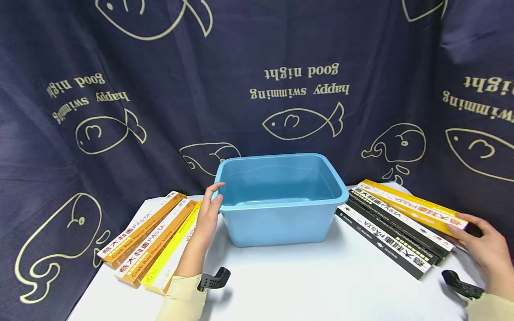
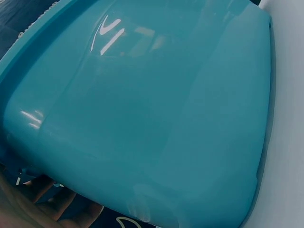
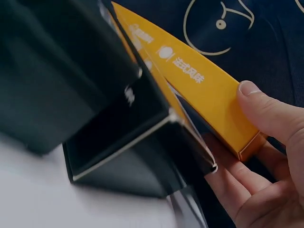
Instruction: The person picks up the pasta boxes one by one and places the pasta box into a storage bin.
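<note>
A light blue plastic tub stands empty in the middle of the white table. My left hand rests with straight fingers against the tub's left rim and wall; the left wrist view is filled by that wall, with my fingers at the lower left. My right hand pinches the near end of a long yellow pasta box at the right. In the right wrist view the thumb lies on the yellow box and the fingers curl under its corner.
Black pasta boxes lie beside the yellow one, close in the right wrist view. Two orange pasta boxes and a yellow one lie left of the tub. A dark fish-print curtain hangs behind.
</note>
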